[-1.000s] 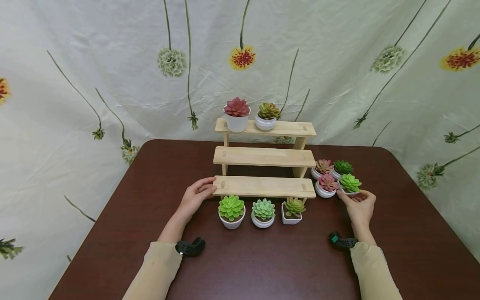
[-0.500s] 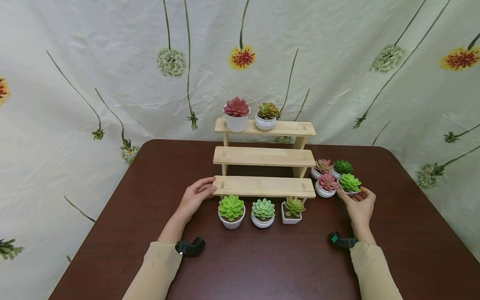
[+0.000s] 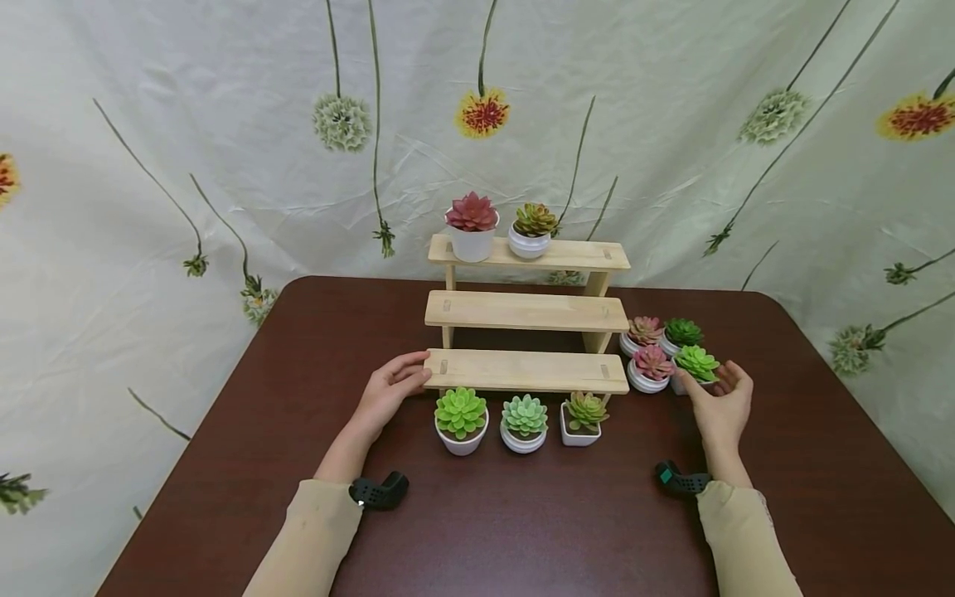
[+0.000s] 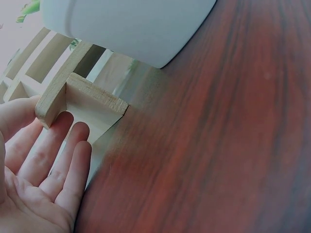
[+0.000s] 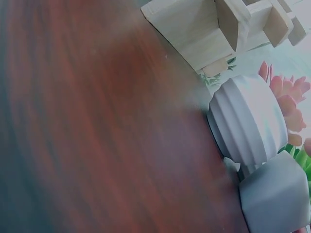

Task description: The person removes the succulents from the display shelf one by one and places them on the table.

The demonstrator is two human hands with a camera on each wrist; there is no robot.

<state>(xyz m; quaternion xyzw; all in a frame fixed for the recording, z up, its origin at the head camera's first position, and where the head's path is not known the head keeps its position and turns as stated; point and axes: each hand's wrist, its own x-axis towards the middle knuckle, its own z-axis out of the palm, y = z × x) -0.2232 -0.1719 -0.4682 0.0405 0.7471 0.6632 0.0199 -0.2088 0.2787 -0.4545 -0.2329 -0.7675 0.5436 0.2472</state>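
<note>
My left hand [image 3: 391, 385] pinches the left end of the lowest board of a three-step wooden stand [image 3: 525, 370]. In the left wrist view its thumb lies over the board end [image 4: 51, 104], with fingers beneath. At the right, my right hand [image 3: 724, 406] has its thumb and fingers around a bright green potted succulent [image 3: 696, 363]. That white pot [image 5: 274, 194] stands on the table in the right wrist view, where only a sliver of fingertip shows. Touching or close beside it are a pink succulent [image 3: 652, 363], a reddish one [image 3: 643, 330] and a dark green one [image 3: 682, 332].
On the top board stand a red succulent [image 3: 472, 232] and a green-brown one [image 3: 533, 230]. In front of the stand are a light green succulent [image 3: 460, 419], a pale green one [image 3: 524, 423] and a brownish-green one [image 3: 583, 417]. Floral cloth [image 3: 224, 124] hangs behind the brown table [image 3: 515, 531].
My right hand has shifted slightly up and to the right around the bright green succulent, showing more of its white pot. The left hand, stand and plants keep their places.
</note>
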